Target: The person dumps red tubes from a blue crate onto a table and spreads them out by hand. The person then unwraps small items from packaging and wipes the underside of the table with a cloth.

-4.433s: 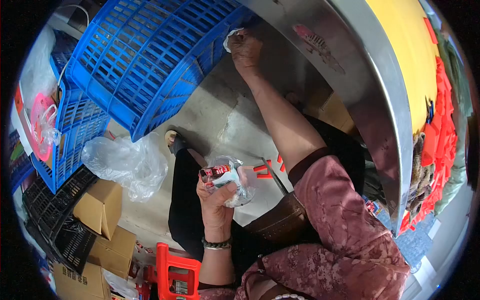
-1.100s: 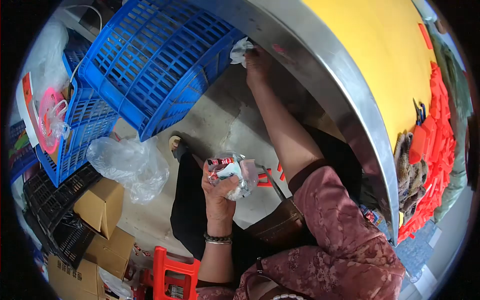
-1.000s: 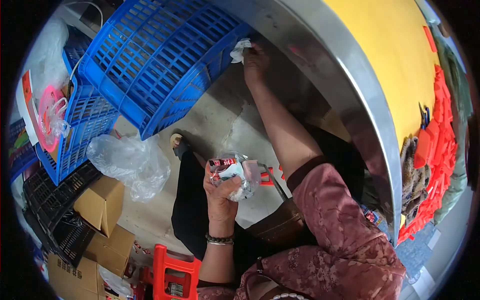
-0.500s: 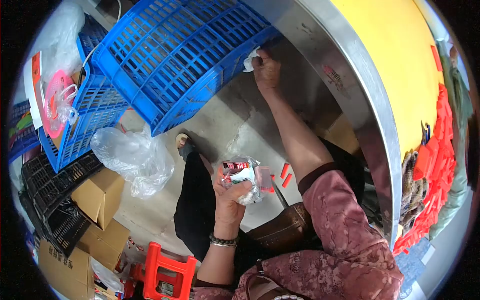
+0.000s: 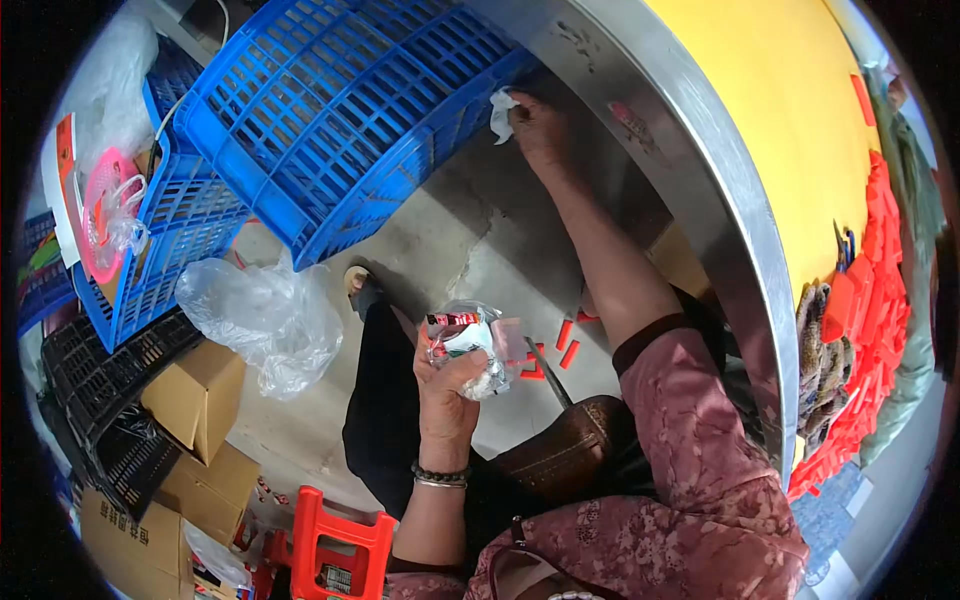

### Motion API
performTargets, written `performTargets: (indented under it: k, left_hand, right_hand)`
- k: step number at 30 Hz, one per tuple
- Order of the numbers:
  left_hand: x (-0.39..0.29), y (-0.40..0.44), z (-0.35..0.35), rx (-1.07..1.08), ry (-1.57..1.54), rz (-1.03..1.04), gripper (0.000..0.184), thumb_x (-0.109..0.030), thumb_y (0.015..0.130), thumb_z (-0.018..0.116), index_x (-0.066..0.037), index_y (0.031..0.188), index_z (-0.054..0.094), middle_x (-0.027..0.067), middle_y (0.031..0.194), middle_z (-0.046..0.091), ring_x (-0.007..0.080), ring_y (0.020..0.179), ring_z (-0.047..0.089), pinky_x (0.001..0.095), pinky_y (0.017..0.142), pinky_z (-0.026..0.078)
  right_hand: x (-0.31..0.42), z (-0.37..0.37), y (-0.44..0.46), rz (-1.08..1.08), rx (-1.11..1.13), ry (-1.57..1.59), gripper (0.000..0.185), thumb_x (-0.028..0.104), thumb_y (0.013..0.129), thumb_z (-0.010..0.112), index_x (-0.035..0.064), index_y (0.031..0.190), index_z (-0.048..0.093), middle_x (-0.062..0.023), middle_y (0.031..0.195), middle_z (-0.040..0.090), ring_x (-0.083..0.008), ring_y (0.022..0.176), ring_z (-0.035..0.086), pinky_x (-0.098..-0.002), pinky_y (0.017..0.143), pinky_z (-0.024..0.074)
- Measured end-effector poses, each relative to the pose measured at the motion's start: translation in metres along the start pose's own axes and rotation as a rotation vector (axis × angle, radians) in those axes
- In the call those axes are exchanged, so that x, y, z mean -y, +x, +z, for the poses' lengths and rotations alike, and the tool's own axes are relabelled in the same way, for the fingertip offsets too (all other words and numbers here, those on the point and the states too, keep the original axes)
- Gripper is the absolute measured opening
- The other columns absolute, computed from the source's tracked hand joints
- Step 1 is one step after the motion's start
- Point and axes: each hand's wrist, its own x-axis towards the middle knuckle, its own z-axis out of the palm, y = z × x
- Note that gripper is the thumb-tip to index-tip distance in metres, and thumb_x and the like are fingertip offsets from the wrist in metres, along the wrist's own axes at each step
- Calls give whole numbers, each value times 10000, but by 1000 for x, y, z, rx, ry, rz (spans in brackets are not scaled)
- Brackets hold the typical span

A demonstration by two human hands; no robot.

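Note:
My left hand (image 5: 447, 385) is closed around a clear plastic bag of small items (image 5: 470, 345), with red, white and dark printing visible inside. What exactly the bag contains is hard to make out. Stretched out under the metal table edge, my right hand (image 5: 538, 128) pinches a crumpled white tissue (image 5: 501, 116). The tissue hangs close beside the lower corner of a large blue plastic crate (image 5: 330, 130).
A yellow tabletop (image 5: 760, 120) with a metal rim curves along the right, bearing a pile of red pieces (image 5: 870, 330). Red strips (image 5: 569, 354) lie on the floor. At left are a clear plastic bag (image 5: 265, 320), cardboard boxes (image 5: 195, 400), a black crate (image 5: 100, 380) and a red stool (image 5: 340, 540).
The white tissue hangs lower and more spread from my right hand. My left hand and the bag in it sit slightly further left in view, as the whole scene has shifted a little.

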Motion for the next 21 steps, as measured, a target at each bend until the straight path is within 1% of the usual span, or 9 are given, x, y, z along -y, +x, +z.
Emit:
performTargets:
  k: [4,6,8,9,10,12,14,17,21]
  left_hand:
    - [-1,-1,3,-2,-23,-4,456,-39,672,689,-14,1102,537,91,931,640,197,771,654,331,661,568]
    - [3,1,-2,-8,-21,18,453,-27,675,682,-10,1103,535,91,929,639,198,768,654,331,664,567]
    - [3,1,-6,22,-42,-26,438,5,683,680,-36,1096,542,68,956,633,174,829,642,310,748,536]
    - [2,1,-6,42,-51,-40,433,21,686,679,-48,1092,545,56,969,631,161,859,636,299,789,520]
    - [1,2,-2,49,-54,-24,434,24,686,678,-46,1093,545,56,973,631,160,862,635,298,791,519]
    - [-3,2,0,56,-59,7,436,31,685,675,-41,1095,546,54,981,633,158,870,633,297,795,518]
    - [-6,2,-1,38,-55,36,435,33,685,672,-39,1095,544,54,984,633,156,870,632,296,798,516]
    - [-3,-1,-3,22,-42,35,438,34,687,669,-38,1099,540,52,984,633,155,873,630,296,801,515]
    - [-5,0,0,23,-65,37,445,29,688,674,-40,1105,535,50,984,633,154,875,629,295,804,513]
  right_hand:
    - [29,7,-4,-227,-71,-178,209,77,777,571,108,953,680,-155,889,644,-313,757,636,-379,672,509]
    - [40,4,-1,-310,-36,-250,210,62,762,569,111,937,676,-158,914,639,-352,812,619,-402,700,508]
    - [44,-7,3,-328,80,-288,220,48,753,565,112,934,673,-147,932,640,-367,853,601,-415,722,505]
    - [44,-12,5,-367,122,-342,228,47,760,567,117,950,672,-143,927,642,-350,845,611,-401,722,507]
    - [46,-17,8,-410,162,-394,238,45,767,569,122,967,672,-138,923,644,-332,838,621,-387,722,509]
    - [29,-20,8,-343,176,-302,250,47,784,573,130,999,671,-123,906,650,-281,814,636,-353,710,508]
    - [-12,-11,2,-122,138,-8,258,53,805,578,136,1031,669,-104,881,657,-212,780,647,-312,687,504]
    - [-32,-18,-5,-50,8,126,242,54,826,578,104,1044,672,-94,829,659,-148,737,634,-277,651,488]
    - [14,-19,-1,61,62,69,239,58,817,590,81,1039,674,-74,786,659,-128,696,619,-273,627,485]
